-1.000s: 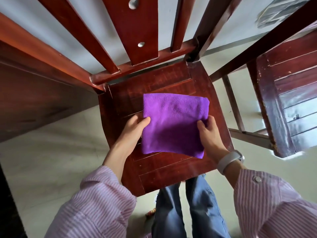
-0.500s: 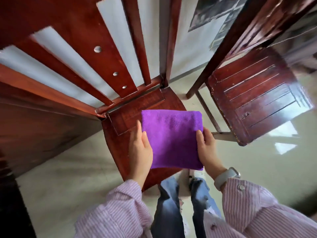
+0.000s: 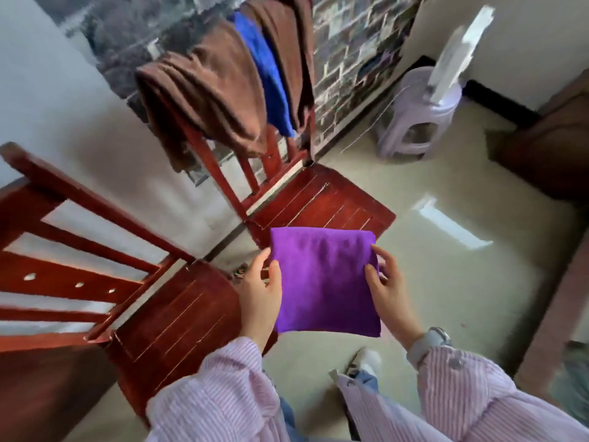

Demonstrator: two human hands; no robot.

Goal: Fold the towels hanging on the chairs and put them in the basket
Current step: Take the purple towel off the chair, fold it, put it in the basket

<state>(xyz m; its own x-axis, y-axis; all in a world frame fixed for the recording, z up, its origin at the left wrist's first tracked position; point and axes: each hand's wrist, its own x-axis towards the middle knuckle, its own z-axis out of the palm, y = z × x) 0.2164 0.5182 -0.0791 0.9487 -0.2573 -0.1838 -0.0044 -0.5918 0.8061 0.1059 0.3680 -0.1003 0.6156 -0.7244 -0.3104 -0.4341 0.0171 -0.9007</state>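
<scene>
So the folded purple towel [image 3: 325,279] is up in the air between both hands, roughly flat and squarish, slightly longer front to back, hanging over the floor between the two chairs. I've got my left hand [image 3: 259,298] pinching its left edge, thumb on top, and my right hand [image 3: 387,290] gripping the right edge the same way, so neither is nearer. No basket anywhere in view, so I can't tell which way it has to travel. Beyond it, brown towels [image 3: 210,94] and a blue towel [image 3: 266,68] hang on the far chair [image 3: 318,199], not yet folded; the near chair [image 3: 172,311] sits at my left.
</scene>
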